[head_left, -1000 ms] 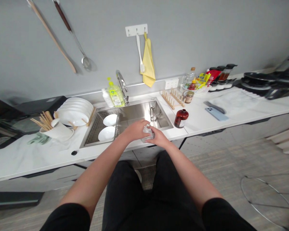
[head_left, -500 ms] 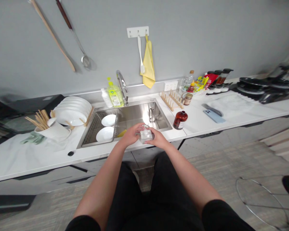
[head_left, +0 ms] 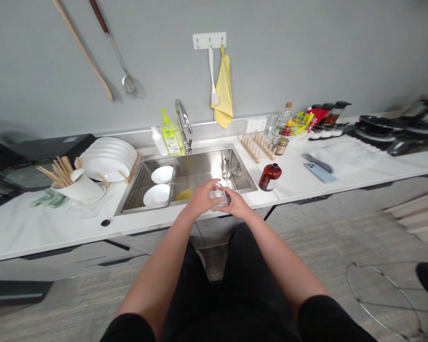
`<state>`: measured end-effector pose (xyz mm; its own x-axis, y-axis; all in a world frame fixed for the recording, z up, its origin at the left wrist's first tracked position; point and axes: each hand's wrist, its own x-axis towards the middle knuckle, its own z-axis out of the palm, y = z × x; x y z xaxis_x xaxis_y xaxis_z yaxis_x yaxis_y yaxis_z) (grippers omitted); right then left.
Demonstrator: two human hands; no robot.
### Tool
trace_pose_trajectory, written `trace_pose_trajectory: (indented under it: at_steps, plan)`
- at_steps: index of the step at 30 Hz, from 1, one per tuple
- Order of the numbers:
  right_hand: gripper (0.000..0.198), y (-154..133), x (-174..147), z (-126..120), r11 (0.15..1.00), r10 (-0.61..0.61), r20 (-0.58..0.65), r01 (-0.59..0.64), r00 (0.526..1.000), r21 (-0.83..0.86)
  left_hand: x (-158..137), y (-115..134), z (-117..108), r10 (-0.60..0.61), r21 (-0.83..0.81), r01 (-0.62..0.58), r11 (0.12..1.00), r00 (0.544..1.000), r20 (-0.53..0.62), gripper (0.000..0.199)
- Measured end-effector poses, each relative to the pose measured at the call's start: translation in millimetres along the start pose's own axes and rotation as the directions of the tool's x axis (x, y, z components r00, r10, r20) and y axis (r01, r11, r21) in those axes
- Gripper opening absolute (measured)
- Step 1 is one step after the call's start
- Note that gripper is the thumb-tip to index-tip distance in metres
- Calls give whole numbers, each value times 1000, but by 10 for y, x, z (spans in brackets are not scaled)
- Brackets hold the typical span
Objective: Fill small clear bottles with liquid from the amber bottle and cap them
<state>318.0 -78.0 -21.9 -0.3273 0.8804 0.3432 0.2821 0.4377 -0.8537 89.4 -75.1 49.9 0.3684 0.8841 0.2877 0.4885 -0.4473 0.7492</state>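
At the front edge of the sink (head_left: 214, 158), both my hands are on a small clear container (head_left: 219, 201), glass or plastic. My left hand (head_left: 201, 197) curls over its upper left side, fingers at the top. On the other side my right hand (head_left: 237, 204) grips it with thumb and fingers. Much of the container is hidden by the fingers. To the right, on the counter, stands a brown bottle (head_left: 270, 177) with a label. Two white bowls (head_left: 157, 195) sit in the wire basket at the sink's left.
Behind the sink are a tap (head_left: 183, 124) and a green soap bottle (head_left: 171, 137). Left stand stacked white plates (head_left: 107, 159) and a chopstick holder (head_left: 80, 191). A wooden rack (head_left: 258, 146) and a phone (head_left: 320, 172) lie to the right. A yellow cloth (head_left: 223, 92) hangs above.
My left hand has shifted right and further over the container, covering more of it. My right hand stays on its side. The whole view has shifted slightly.
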Motion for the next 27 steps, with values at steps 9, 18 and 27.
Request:
trace_pose_trajectory:
  at_steps: [9, 18, 27]
  plan:
    - [97, -17, -4, -17, 1000, 7, 3, -7, 1000, 13, -49, -53, 154, -93, -41, 89, 995, 989, -118, 76]
    - [98, -204, -264, -32, 985, 65, -31, -59, 997, 160, -311, 73, 100, -39, -301, 48, 952, 999, 35, 85]
    - [91, -373, -1197, -1099, 979, 186, -388, -138, 903, 148, -716, -551, -439, -102, 128, 151, 980, 939, -329, 43]
